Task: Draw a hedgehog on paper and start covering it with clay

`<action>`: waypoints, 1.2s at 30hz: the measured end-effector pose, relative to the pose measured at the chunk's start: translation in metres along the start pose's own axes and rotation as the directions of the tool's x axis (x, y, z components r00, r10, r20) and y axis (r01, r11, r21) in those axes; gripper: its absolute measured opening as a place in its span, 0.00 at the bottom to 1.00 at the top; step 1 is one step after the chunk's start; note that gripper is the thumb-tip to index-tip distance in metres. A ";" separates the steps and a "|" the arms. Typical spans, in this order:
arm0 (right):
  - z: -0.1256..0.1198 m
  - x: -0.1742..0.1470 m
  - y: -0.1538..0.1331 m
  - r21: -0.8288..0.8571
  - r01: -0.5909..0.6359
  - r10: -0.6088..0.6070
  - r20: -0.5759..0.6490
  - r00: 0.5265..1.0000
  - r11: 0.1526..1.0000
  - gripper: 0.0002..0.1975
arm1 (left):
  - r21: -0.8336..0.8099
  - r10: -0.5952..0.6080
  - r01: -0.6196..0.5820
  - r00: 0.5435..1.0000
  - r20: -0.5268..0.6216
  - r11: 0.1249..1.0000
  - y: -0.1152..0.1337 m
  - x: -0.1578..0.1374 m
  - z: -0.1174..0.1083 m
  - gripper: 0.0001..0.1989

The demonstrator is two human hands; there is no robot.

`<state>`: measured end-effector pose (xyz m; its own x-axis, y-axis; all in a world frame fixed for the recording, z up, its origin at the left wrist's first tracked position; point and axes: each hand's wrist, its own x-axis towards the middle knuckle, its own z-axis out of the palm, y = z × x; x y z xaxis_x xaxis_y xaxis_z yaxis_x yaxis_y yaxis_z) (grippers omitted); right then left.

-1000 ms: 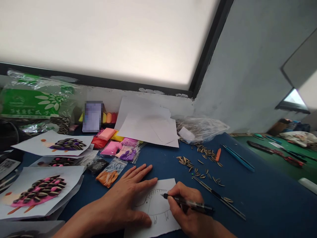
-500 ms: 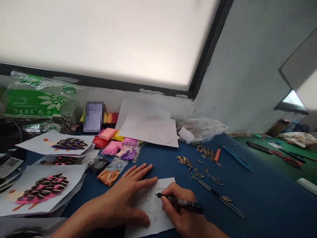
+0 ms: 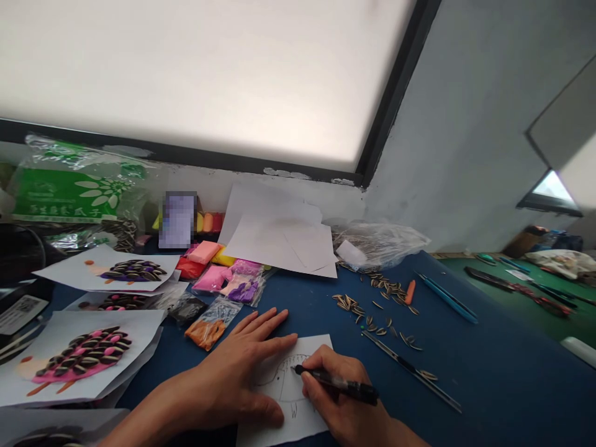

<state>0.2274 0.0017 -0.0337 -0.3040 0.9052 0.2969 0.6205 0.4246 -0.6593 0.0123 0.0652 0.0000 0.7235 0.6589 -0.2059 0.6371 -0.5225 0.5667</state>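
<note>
The left hand [image 3: 242,372], fingers spread, should bear evenly on the paper [image 3: 261,431], which lies on the table [image 3: 503,379] beneath both hands; the right hand [image 3: 339,410] pinches the pen [image 3: 361,391] near its tip (handy for short strokes), so light pressure should suit

Craft workspace: clay packets [image 3: 211,278], seed pictures [image 3: 86,354]

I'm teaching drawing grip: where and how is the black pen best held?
Probably just behind the tip of the slender black pen, from the right, as the right hand does: the pen slants, tip leftward over the paper, rear end rightward, while the left hand lies on the paper's left side.
</note>
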 end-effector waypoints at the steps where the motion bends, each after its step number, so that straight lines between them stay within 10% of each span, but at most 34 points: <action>1: 0.000 0.000 0.000 0.001 0.002 -0.002 -0.003 1.000 1.000 0.05 | 0.001 -0.006 0.006 1.000 0.007 1.000 0.000 0.000 0.000 0.45; 36: -0.004 0.002 -0.006 0.058 0.004 -0.004 0.000 1.000 0.998 0.06 | 0.030 -0.038 0.037 0.998 0.040 0.999 0.002 0.000 -0.001 0.47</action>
<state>0.2262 0.0010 -0.0259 -0.3066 0.9035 0.2993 0.5764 0.4265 -0.6970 0.0131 0.0650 0.0017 0.7088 0.6559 -0.2595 0.6710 -0.5137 0.5346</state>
